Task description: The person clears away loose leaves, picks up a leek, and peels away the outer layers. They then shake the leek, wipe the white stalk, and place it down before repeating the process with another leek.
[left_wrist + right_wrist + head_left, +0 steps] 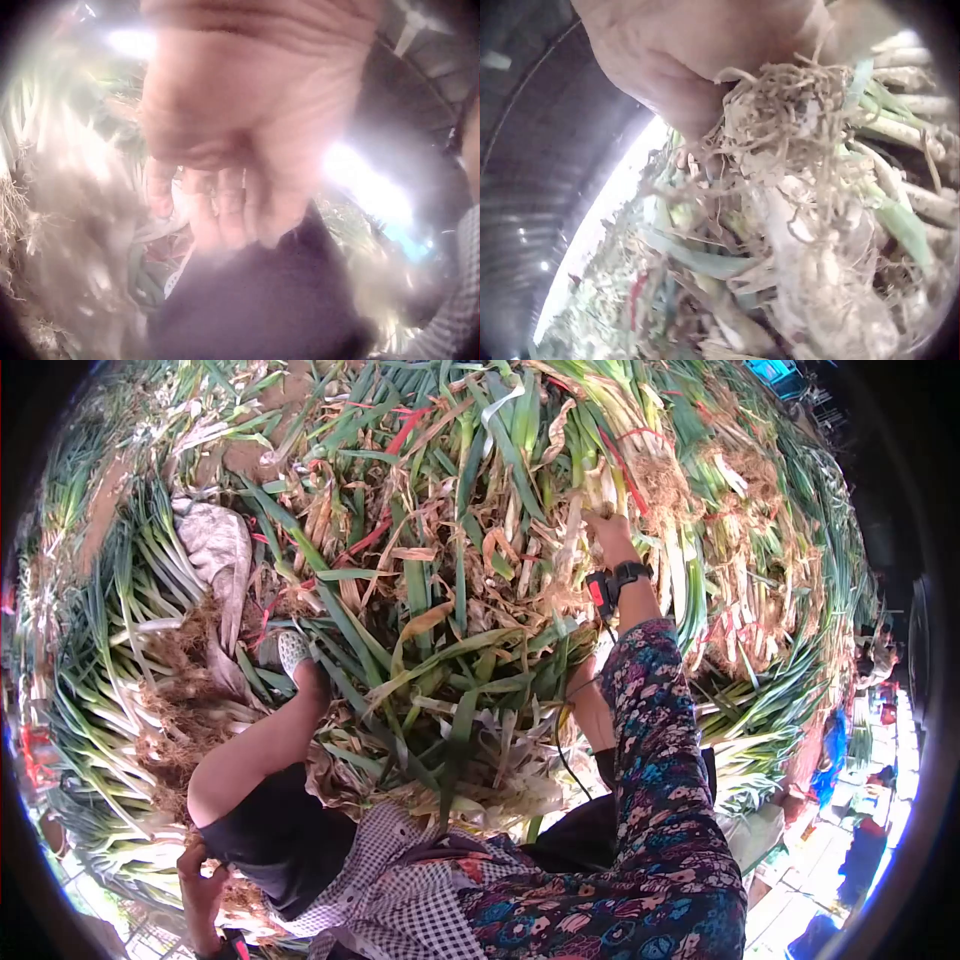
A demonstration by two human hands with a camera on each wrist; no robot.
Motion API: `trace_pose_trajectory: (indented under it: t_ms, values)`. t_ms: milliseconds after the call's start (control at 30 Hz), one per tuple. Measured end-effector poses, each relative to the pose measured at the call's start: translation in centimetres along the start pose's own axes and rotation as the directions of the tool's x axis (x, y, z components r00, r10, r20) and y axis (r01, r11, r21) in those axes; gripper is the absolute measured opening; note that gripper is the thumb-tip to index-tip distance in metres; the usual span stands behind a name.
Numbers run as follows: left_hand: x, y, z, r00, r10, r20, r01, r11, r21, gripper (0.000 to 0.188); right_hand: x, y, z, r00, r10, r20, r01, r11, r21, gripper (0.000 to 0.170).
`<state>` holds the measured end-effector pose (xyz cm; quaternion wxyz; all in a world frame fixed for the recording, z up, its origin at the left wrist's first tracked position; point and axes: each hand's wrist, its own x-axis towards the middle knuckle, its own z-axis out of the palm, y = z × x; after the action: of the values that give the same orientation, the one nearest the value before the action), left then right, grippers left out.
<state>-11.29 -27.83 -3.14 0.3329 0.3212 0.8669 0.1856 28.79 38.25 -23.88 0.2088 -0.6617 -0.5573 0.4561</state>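
Brown ground [245,458] shows in patches; the rest lies under heaps of green onions [125,695], with loose leaves and husks [490,725] between the person's legs. A dark arched roof [547,127] spans the place, bright light flaring below its edge. Red ties [408,430] run among the bundles. On the left pile lies a soiled pale wrap [215,540] (cloth or sack, I cannot tell which); whether it contains anything is hidden. Of the two hands, the right hand [607,532], stretched forward, is curled about onion stalks [604,485] near the roots, its fingertips hidden. The left hand [247,135] is loose, fingers nearly straight, holding nothing and resting on the dark shorts [290,840].
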Motion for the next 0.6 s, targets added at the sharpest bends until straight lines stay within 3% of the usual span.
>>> trace_pose_trajectory:
  t_ms: [33, 67, 100, 133, 167, 200, 233, 267, 300, 333, 367, 433, 467, 500, 567, 600]
  values:
    - [0.2, -1.2, -0.3, 1.0, 0.014, -0.001, -0.014, 1.0, 0.008, 0.031, -2.2, -1.2, 0.1, 0.998, 0.065, 0.002, -0.065, 0.998, 0.022, 0.067]
    - [0.5, -3.0, -0.6, 0.99, 0.131, -0.05, -0.131, 0.991, 0.013, 0.03, -4.1, -2.4, -0.5, 0.992, 0.129, 0.002, -0.129, 0.991, 0.042, 0.064]
    - [0.9, -4.5, -1.2, 0.965, 0.242, -0.1, -0.242, 0.97, 0.021, 0.03, -2.9, 0.4, -0.2, 0.994, 0.074, 0.077, -0.078, 0.996, 0.045, 0.059]
    - [1.7, -5.7, -2.3, 0.956, 0.212, -0.203, -0.204, 0.977, 0.061, 0.029, -8.3, -1.9, 0.3, 0.993, 0.117, -0.006, -0.117, 0.991, 0.059, 0.057]
    - [3.1, -5.5, -1.9, 0.858, -0.063, -0.509, -0.106, 0.949, -0.296, 0.023, -9.8, -1.0, 0.6, 0.98, 0.153, 0.128, -0.153, 0.988, -0.012, 0.06]
    - [4.5, -4.3, -3.5, 0.86, 0.002, -0.51, -0.134, 0.966, -0.223, 0.012, -12.4, 0.0, 1.5, 0.987, 0.017, 0.157, -0.045, 0.983, 0.176, 0.058]
    - [5.4, 0.0, -5.3, 0.903, 0.074, -0.422, -0.105, 0.993, -0.051, 0.011, -15.2, 0.1, 3.1, 0.973, 0.216, 0.082, -0.23, 0.938, 0.26, 0.052]
    - [8.4, -2.2, -6.5, 0.86, 0.083, -0.503, -0.063, 0.996, 0.056, 0.013, -17.9, 0.6, 3.4, 0.974, 0.156, 0.163, -0.196, 0.943, 0.268, 0.036]
    - [11.5, -3.2, -6.5, 0.825, 0.151, -0.544, -0.136, 0.988, 0.067, 0.013, -20.5, 1.5, 3.7, 0.965, 0.204, 0.164, -0.233, 0.956, 0.18, 0.034]
    - [14.2, -2.9, -6.6, 0.803, 0.163, -0.574, -0.126, 0.987, 0.103, 0.025, -23.3, 2.9, 4.7, 0.989, 0.117, 0.086, -0.128, 0.983, 0.132, 0.034]
    - [15.6, -1.0, -5.7, 0.726, 0.42, -0.544, -0.298, 0.906, 0.301, 0.043, -26.5, 4.8, 5.5, 1.0, 0.029, 0.011, -0.03, 0.997, 0.074, 0.034]
    - [13.7, 11.5, -1.6, 0.796, 0.364, -0.484, -0.397, 0.917, 0.036, 0.046, -35.6, 4.0, 3.6, 0.977, -0.176, 0.12, 0.163, 0.98, 0.111, 0.031]
    - [13.6, 14.3, 0.9, 0.753, 0.517, -0.407, -0.576, 0.817, -0.03, 0.04, -39.3, 3.5, 2.4, 0.969, -0.151, 0.197, 0.121, 0.98, 0.156, 0.03]
    - [14.3, 16.5, 3.9, 0.764, 0.58, -0.283, -0.642, 0.729, -0.24, 0.034, -42.4, 4.1, 1.6, 0.968, -0.166, 0.187, 0.155, 0.985, 0.072, 0.028]
    - [10.7, 23.1, 11.0, 0.786, 0.614, 0.068, -0.507, 0.704, -0.498, 0.036, -47.2, 5.9, -0.4, 0.938, -0.274, 0.213, 0.295, 0.952, -0.074, 0.029]
    - [10.6, 23.9, 15.4, 0.836, 0.524, 0.161, -0.403, 0.786, -0.469, 0.04, -49.2, 6.3, -1.0, 0.939, -0.272, 0.21, 0.291, 0.954, -0.067, 0.029]
